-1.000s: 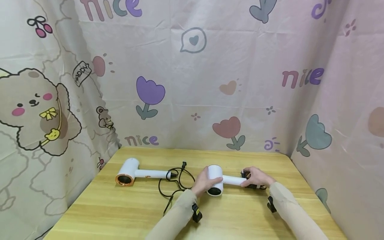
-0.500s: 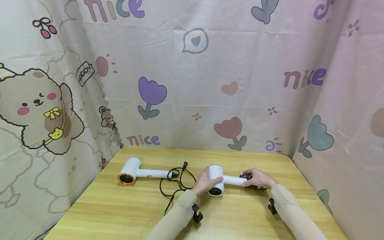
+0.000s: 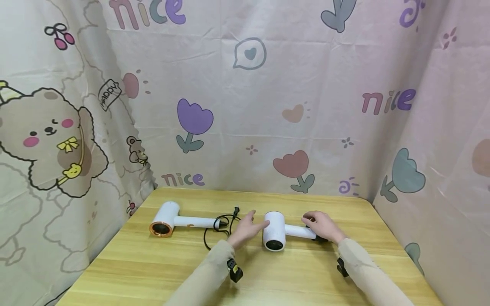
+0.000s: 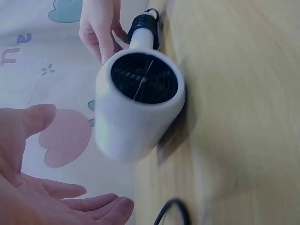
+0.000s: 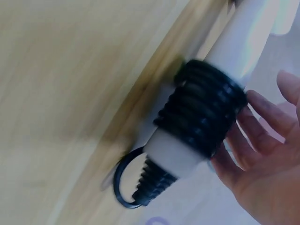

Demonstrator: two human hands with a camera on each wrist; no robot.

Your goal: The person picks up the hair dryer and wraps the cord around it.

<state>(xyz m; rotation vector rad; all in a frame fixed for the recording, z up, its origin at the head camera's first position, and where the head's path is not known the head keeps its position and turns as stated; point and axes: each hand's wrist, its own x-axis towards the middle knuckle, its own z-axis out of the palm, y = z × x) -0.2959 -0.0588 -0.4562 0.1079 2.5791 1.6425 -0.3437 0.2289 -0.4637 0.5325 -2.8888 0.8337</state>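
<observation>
A: Grip?
B: Left hand (image 3: pixel 245 231) — fingers apart, just beside the dryer (image 3: pixel 274 231). Right hand (image 3: pixel 323 225) — fingers loosely bent, unclasped, at the black cord (image 5: pixel 204 108) wound round the handle (image 3: pixel 298 231); contact, cannot tell.
A: Dryer position?
B: Lying on the counter (image 3: pixel 302 276), head toward left hand. Second dryer (image 3: pixel 197 222), copper-rimmed, lies farther left.

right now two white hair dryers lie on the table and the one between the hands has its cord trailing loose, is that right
That cord isn't loose: it is wound around the handle, as the right wrist view shows. The rest holds: two white hair dryers lie on the table, one between the left hand and right hand.
</observation>
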